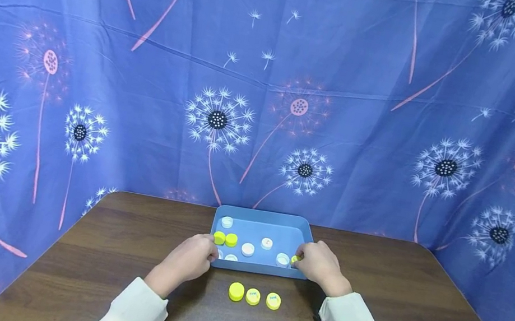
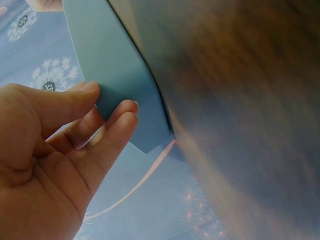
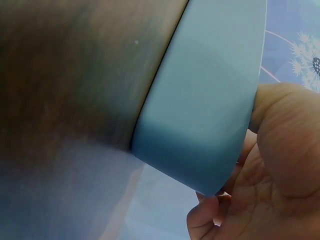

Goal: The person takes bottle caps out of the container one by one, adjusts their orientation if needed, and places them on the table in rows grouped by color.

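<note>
A shallow blue tray (image 1: 250,267) stands on the table, holding several bottle caps. My left hand (image 1: 192,256) grips its near left corner; in the left wrist view the thumb (image 2: 75,102) lies at the rim and other fingertips touch the wall. At the near right corner, my right hand (image 1: 322,265) holds the side, its thumb (image 3: 257,107) passing behind the rim, where its tip is hidden. A yellow cap (image 1: 294,259) beside the right fingers is partly covered. White caps (image 1: 247,250) and yellow caps (image 1: 231,240) lie in the tray.
Three yellow caps (image 1: 236,291) lie in a row on the brown wooden table (image 1: 133,230), between the forearms and in front of the tray. A blue curtain (image 1: 268,128) with a dandelion print hangs behind the table and along its sides.
</note>
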`<state>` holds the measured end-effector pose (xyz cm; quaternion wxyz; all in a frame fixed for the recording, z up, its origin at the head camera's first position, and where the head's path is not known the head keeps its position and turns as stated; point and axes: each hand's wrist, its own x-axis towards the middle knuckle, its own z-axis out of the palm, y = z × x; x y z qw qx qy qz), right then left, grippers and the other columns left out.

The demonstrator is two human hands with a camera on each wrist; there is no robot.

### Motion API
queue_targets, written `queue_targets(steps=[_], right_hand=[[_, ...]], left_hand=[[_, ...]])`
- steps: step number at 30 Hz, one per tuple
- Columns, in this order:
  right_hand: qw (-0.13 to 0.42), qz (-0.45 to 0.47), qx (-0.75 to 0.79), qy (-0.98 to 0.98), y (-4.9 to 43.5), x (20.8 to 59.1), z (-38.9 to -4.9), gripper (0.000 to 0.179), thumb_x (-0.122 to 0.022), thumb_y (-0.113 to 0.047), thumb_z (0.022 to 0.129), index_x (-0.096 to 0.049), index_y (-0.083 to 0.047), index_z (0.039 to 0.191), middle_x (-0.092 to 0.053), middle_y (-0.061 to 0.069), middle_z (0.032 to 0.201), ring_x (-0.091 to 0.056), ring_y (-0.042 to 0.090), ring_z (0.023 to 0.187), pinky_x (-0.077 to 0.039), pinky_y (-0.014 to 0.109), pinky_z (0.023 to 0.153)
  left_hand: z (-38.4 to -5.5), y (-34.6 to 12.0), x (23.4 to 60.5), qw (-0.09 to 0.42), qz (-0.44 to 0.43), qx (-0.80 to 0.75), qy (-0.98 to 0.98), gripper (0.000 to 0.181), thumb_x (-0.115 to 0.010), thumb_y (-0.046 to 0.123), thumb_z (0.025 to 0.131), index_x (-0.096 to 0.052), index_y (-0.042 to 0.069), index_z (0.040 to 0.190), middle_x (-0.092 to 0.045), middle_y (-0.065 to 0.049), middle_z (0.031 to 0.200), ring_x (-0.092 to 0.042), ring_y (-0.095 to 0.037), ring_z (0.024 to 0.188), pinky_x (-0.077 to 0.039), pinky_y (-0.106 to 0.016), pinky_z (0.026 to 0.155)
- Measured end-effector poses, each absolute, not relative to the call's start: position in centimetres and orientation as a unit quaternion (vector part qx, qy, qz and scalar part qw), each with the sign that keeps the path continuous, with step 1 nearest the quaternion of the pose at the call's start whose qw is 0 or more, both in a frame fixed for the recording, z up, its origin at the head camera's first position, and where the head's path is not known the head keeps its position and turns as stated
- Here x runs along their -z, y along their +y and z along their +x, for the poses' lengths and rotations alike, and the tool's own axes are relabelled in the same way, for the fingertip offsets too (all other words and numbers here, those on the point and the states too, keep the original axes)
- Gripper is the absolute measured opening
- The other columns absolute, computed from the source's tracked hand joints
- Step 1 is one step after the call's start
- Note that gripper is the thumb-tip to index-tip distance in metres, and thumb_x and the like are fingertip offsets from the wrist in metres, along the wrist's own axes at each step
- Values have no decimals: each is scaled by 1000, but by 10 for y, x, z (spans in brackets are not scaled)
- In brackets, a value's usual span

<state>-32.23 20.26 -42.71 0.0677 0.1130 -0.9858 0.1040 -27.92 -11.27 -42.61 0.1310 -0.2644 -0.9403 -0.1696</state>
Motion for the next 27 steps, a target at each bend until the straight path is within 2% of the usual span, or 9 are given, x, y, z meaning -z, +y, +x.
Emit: queue_targets(steps=[2,5,9,11,13,17,22,27], right_hand=[[69,117,-108,-985,203,428,-323,14,-80,-24,80,-76,-15,90,-69,-5,82,-54,19,82,-48,40,73],[80,128,-120,-981,204,429,-326,12,-80,-22,80,-76,-13,88,-69,-4,80,-56,15,75,-50,39,72],[82,144,-144,-976,204,430,-328,9,-79,-17,81,-72,-11,79,-62,-3,68,-49,11,61,-46,35,61],[86,149,-153,-973,204,429,-328,10,-78,-16,81,-70,-11,78,-60,-4,67,-47,11,60,-43,34,60],[94,156,-164,-970,205,429,-328,10,-78,-16,81,-70,-10,79,-61,-2,70,-49,12,62,-45,35,61],[127,167,-178,-961,206,429,-327,15,-78,-14,81,-73,-5,92,-65,2,86,-56,13,73,-50,36,68],[161,169,-199,-952,211,429,-323,20,-75,-8,81,-73,-1,100,-61,3,87,-55,16,75,-48,34,67],[177,180,-228,-940,216,426,-316,25,-77,-9,81,-72,-1,105,-63,2,91,-63,20,84,-53,34,72]], left_hand=[[-279,-112,426,127,-260,173,-941,31,-55,-17,73,-66,9,64,-40,4,69,-38,-11,63,-34,-25,57],[-279,-112,426,128,-259,172,-942,33,-53,-18,73,-62,11,59,-39,3,69,-36,-11,62,-31,-25,54],[-278,-112,426,131,-258,170,-942,36,-53,-18,73,-58,13,56,-38,3,68,-35,-11,62,-30,-24,54],[-278,-112,426,131,-257,171,-942,35,-54,-17,73,-58,14,58,-39,3,68,-36,-11,62,-32,-25,55],[-278,-113,427,130,-254,170,-943,35,-54,-17,74,-59,14,58,-39,3,68,-37,-11,63,-33,-25,56],[-278,-113,429,132,-251,170,-944,35,-54,-17,74,-58,14,57,-39,3,68,-37,-11,62,-33,-25,55],[-279,-114,428,135,-257,175,-941,36,-52,-18,74,-58,13,57,-38,2,68,-35,-11,62,-31,-24,54],[-279,-114,427,134,-266,178,-938,38,-51,-18,73,-55,15,55,-35,2,68,-32,-11,61,-28,-24,54]])
